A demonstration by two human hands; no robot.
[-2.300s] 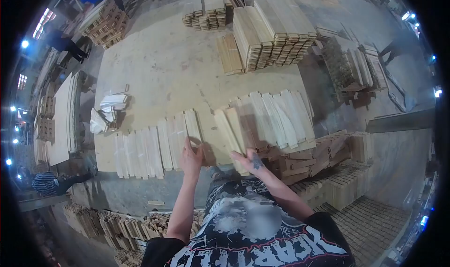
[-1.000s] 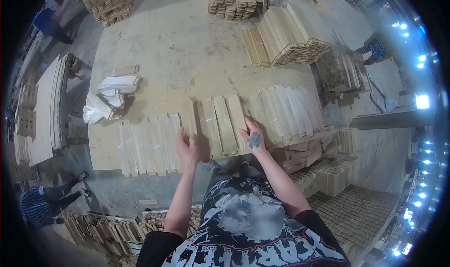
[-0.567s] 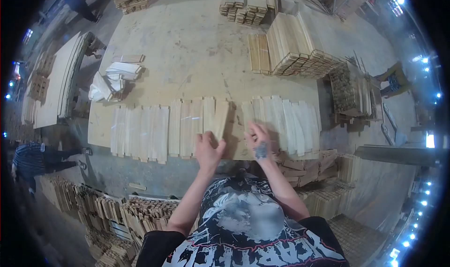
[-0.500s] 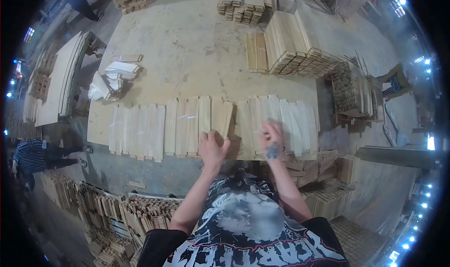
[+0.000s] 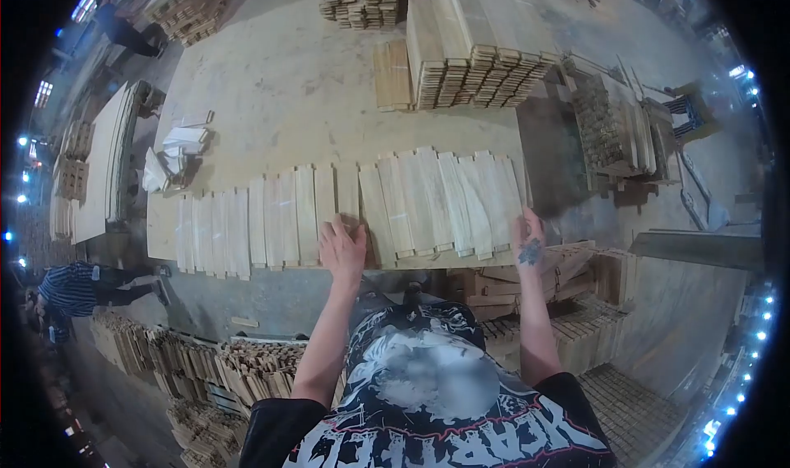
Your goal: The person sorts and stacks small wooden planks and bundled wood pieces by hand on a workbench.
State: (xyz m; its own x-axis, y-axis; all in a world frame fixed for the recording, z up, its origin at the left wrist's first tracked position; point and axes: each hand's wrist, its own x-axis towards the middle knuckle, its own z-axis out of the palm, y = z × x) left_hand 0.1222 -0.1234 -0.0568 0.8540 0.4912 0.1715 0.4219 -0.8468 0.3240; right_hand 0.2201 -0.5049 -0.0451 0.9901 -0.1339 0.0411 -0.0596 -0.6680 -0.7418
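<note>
Thin wooden slats lie side by side along the table's near edge, in a left group [image 5: 280, 217] and a right group [image 5: 436, 201], with a narrow gap between them. My left hand [image 5: 341, 250] rests at the lower end of a slat [image 5: 346, 192] beside the gap, fingers bent; whether it grips the slat cannot be made out. At the right end of the row, my right hand [image 5: 529, 234] has its fingers closed at the near end of a narrow slat [image 5: 521, 184] by the table's right edge.
Stacked boards [image 5: 485, 57] stand on the table's far right. White scraps [image 5: 177, 151] lie on the left of the wooden table [image 5: 263, 98]. More slat stacks [image 5: 255, 365] are below the near edge. A person in striped clothing [image 5: 70, 289] is at the left, another person [image 5: 119, 28] farther back.
My right hand has moved right from over the right group to its outer end. My left hand has shifted slightly left. The view has shifted too.
</note>
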